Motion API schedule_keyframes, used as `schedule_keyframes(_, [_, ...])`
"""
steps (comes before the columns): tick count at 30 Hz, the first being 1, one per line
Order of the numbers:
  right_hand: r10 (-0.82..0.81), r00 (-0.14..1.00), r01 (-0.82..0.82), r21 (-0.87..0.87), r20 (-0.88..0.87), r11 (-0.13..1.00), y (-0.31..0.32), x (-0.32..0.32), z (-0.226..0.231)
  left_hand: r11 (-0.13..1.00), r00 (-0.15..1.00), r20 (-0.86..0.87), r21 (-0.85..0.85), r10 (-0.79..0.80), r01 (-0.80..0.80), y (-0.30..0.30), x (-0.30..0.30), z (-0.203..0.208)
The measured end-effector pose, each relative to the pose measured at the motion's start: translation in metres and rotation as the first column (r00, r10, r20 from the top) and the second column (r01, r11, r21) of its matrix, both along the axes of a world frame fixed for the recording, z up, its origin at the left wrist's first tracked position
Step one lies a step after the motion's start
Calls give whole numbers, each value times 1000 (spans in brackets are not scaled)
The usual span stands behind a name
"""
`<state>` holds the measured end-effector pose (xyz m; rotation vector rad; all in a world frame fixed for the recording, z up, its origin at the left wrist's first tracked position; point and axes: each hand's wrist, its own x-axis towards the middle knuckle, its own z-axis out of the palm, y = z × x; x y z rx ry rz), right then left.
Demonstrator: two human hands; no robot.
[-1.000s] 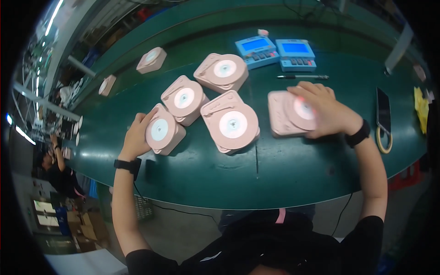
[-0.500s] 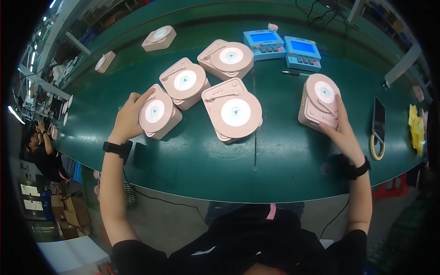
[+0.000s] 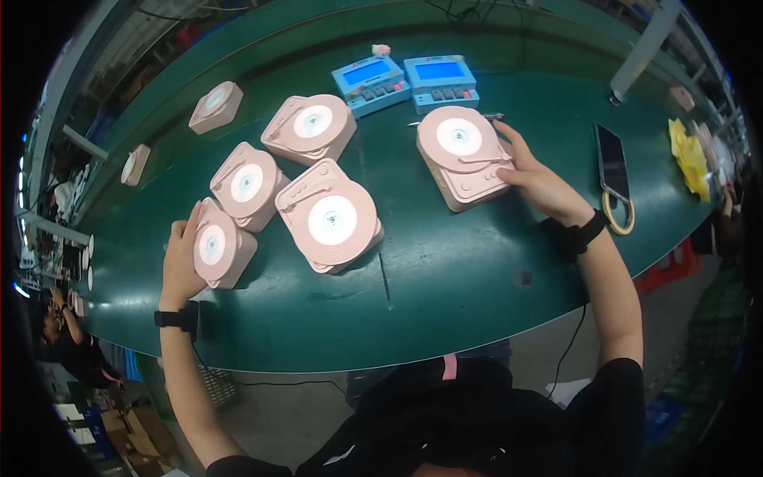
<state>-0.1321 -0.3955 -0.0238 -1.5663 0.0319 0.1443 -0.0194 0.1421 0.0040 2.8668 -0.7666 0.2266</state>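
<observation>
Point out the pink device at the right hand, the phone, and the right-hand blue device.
Pink device point(image 3: 459, 141) at the right hand point(image 3: 547, 184): head view, on its white disc label.
Phone point(image 3: 612, 161): head view, on its dark screen.
Right-hand blue device point(image 3: 441, 75): head view, on its lit screen.

Reaches both forearms point(image 3: 184, 374) over the near edge of the tabletop point(image 3: 453, 314), pointing the left hand point(image 3: 182, 258) toward the far edge, parting thumb point(image 3: 513, 176) and forefinger point(image 3: 513, 141) of the right hand point(image 3: 548, 189).

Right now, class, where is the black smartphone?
In the head view, the black smartphone lies at right on the green tabletop, right of the right hand, its near end by the tape roll.
</observation>
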Motion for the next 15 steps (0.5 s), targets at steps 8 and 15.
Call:
schedule_keyframes(8, [-71,997,64,-195,-32,979,14,-1,15,999,999,-29,0,41,-41,-1,-1,0])
schedule_keyframes(15, [-52,999,50,-173,-8,984,17,-2,17,1000,999,-38,2,30,-30,-1,-1,1])
